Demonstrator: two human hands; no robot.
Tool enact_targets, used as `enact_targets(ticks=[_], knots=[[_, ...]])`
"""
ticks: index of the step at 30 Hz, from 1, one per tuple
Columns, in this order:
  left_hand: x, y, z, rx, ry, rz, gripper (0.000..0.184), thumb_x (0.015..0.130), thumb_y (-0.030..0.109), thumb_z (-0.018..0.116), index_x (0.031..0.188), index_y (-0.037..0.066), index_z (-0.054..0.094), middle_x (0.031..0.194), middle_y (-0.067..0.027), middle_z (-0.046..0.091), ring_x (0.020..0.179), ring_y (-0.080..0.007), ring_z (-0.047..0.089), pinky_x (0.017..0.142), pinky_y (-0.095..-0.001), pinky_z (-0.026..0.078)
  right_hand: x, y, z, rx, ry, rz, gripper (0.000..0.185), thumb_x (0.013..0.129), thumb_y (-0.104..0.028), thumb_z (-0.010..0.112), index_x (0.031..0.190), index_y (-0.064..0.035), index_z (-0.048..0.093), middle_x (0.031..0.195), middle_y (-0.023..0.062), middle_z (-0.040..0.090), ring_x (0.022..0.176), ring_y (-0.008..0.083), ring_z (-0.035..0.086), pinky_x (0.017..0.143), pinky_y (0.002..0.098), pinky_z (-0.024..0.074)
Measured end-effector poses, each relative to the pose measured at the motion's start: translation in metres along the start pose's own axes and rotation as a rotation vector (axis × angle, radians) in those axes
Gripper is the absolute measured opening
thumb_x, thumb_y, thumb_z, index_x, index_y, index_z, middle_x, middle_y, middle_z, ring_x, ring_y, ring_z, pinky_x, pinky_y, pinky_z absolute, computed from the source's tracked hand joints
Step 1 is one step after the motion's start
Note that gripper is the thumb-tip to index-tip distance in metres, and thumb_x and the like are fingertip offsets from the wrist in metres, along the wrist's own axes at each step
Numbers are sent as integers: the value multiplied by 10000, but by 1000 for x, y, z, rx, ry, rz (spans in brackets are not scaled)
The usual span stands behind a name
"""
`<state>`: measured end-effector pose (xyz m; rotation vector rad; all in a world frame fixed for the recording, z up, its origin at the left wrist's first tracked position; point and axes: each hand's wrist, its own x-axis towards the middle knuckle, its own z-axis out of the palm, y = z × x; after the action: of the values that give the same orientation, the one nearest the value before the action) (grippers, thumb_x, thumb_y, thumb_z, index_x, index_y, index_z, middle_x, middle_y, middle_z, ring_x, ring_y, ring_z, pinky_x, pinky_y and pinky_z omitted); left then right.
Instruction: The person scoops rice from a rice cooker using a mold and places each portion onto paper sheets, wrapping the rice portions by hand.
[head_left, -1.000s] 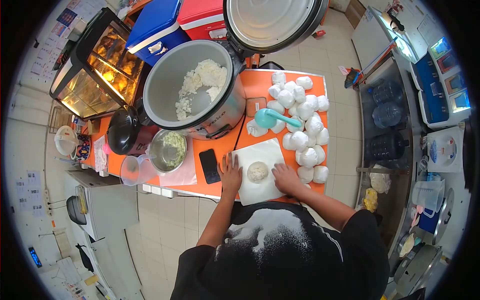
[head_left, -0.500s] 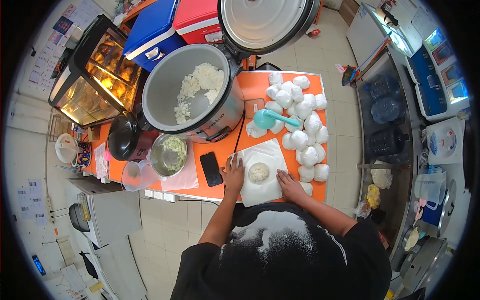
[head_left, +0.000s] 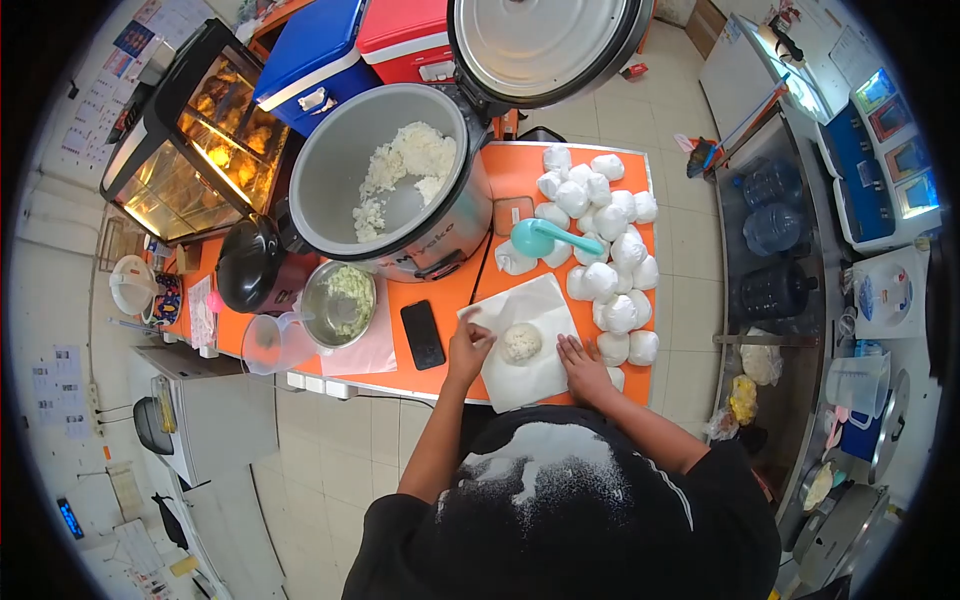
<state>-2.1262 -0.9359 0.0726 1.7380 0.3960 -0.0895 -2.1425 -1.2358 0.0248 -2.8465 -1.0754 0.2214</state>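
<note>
A round mound of rice [head_left: 521, 343] lies on a sheet of white paper [head_left: 515, 387] at the table's front edge. My left hand [head_left: 469, 345] is at the paper's left edge, its fingers drawn together; what they pinch, if anything, is too small to tell. Flat over the paper's right edge rests my right hand [head_left: 585, 367], fingers spread. Several white wrapped bundles [head_left: 621, 313] are heaped to the right, with a turquoise scoop [head_left: 535, 238] lying on them. A big open cooker [head_left: 378, 170] behind holds white rice.
On the orange table [head_left: 400, 295] are a black phone [head_left: 423, 335], a steel bowl [head_left: 338, 303] with greenish food, a clear jug [head_left: 275, 345] and a dark small cooker [head_left: 250, 263]. A lit food case [head_left: 205, 130] and a blue cooler [head_left: 308, 60] stand behind.
My left hand has gone from lying spread by the paper to closed fingers at its edge. My right hand has shifted slightly right, its fingers now extended.
</note>
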Motion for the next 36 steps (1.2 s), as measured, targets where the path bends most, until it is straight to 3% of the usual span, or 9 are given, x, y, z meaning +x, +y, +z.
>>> enact_targets(ticks=[2, 5, 12, 20, 22, 24, 27, 30, 36], knots=[[-12, -11, -9, 230, -72, 52, 378, 744, 0, 765, 1093, 91, 651, 950, -45, 684, 1010, -253, 640, 883, -426, 483, 12, 2, -8, 44, -105, 55, 623, 839, -170, 568, 1432, -3, 476, 1559, 163, 391, 1472, 297, 336, 1223, 493, 195], [-31, -38, -13, 772, -88, 591, 247, 672, 33, 745, 880, 150, 684, 878, 4, 632, 964, -227, 592, 861, -406, 418, 37, -13, -61, 259, -69, 103, 548, 857, -177, 560, 1378, -10, 533, 1505, 165, 458, 1433, 305, 390, 1210, 486, 227], [-43, -50, -10, 921, 91, 735, 279, 677, 27, 711, 911, 173, 674, 921, 14, 604, 1000, -218, 591, 911, -440, 384, 85, -52, -69, 150, 30, -213, 635, 907, -334, 616, 1423, 9, 479, 1515, 200, 437, 1454, 319, 351, 1228, 481, 196], [-1, -65, -16, 784, 37, 304, 348, 798, -11, 586, 1075, 121, 750, 1213, -40, 690, 978, -292, 688, 781, -378, 562, 46, -34, -34, 225, -22, -295, 829, 876, -346, 654, 1532, 14, 299, 1645, 187, 207, 1528, 325, 202, 1235, 467, 182], [-7, -58, -10, 718, 148, 422, 241, 824, 27, 607, 992, 75, 774, 974, -77, 740, 771, -254, 714, 666, -352, 556, 39, -39, -32, 281, 7, -265, 842, 861, -317, 663, 1535, 18, 286, 1640, 191, 212, 1529, 331, 194, 1234, 463, 187], [-14, -55, -7, 280, 90, -153, 195, 844, 93, 647, 978, 23, 771, 746, -105, 719, 648, -213, 696, 618, -343, 532, 38, -37, -32, 270, 5, -243, 845, 864, -317, 663, 1536, 22, 279, 1640, 194, 207, 1529, 333, 191, 1235, 466, 184], [-25, -59, 5, 37, 273, -246, 244, 869, 188, 686, 938, -33, 762, 606, -103, 665, 551, -170, 650, 561, -331, 502, 37, -37, -32, 236, -1, -220, 839, 880, -334, 650, 1535, 30, 273, 1635, 202, 212, 1527, 338, 195, 1235, 472, 180], [-42, -62, 10, 312, -74, -362, 326, 887, 271, 695, 919, -47, 761, 645, -103, 686, 548, -158, 640, 536, -311, 492, 36, -40, -34, 227, 7, -221, 848, 896, -396, 633, 1531, 36, 275, 1622, 219, 233, 1521, 347, 208, 1236, 480, 170], [-64, -62, 18, -121, -28, -712, 325, 881, 342, 757, 760, 75, 615, 602, -21, 548, 431, -109, 455, 396, -259, 331, 36, -29, -62, 371, -29, -268, 898, 858, -542, 649, 1473, 43, 358, 1588, 261, 283, 1509, 365, 235, 1239, 488, 145]])
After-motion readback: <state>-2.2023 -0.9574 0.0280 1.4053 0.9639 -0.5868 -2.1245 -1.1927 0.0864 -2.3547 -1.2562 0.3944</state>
